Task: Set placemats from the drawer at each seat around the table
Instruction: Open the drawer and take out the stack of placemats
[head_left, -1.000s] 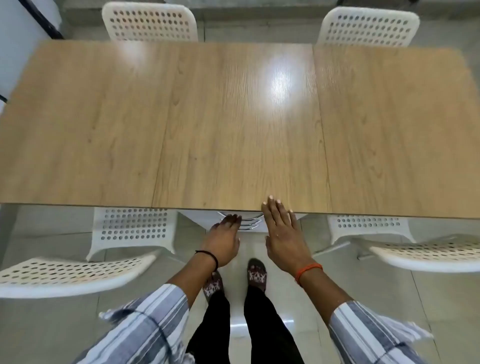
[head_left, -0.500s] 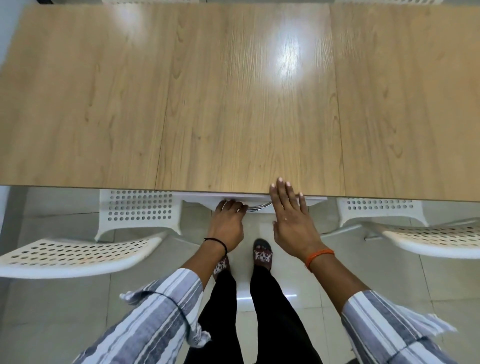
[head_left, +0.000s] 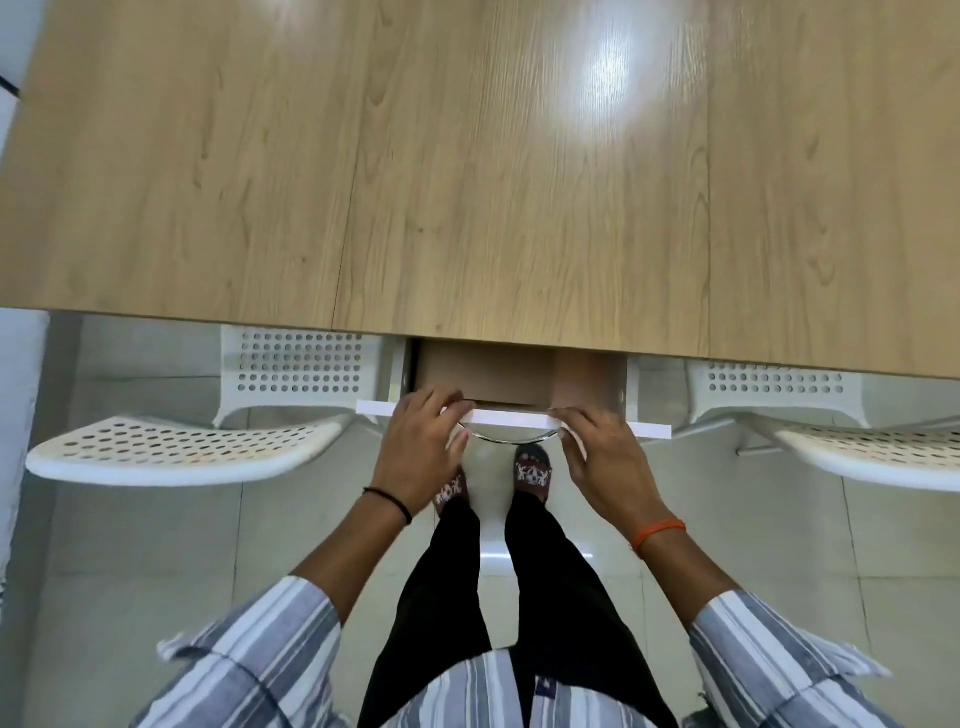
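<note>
The drawer (head_left: 587, 376) stands partly out from under the surface's (head_left: 467, 182) near edge, with brown flat sheets (head_left: 488, 374) inside, just beyond both grips. The left grip (head_left: 421, 447) and right grip (head_left: 605, 457) each curl their fingers over its white front (head_left: 511, 415), either side of the chrome handle (head_left: 498, 440).

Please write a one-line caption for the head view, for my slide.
Left hand and right hand grip the front of the partly open drawer under the wooden table.

Dining area: wooden table (head_left: 467, 182), white perforated chairs (head_left: 182, 447), tiled floor (head_left: 130, 545).
</note>
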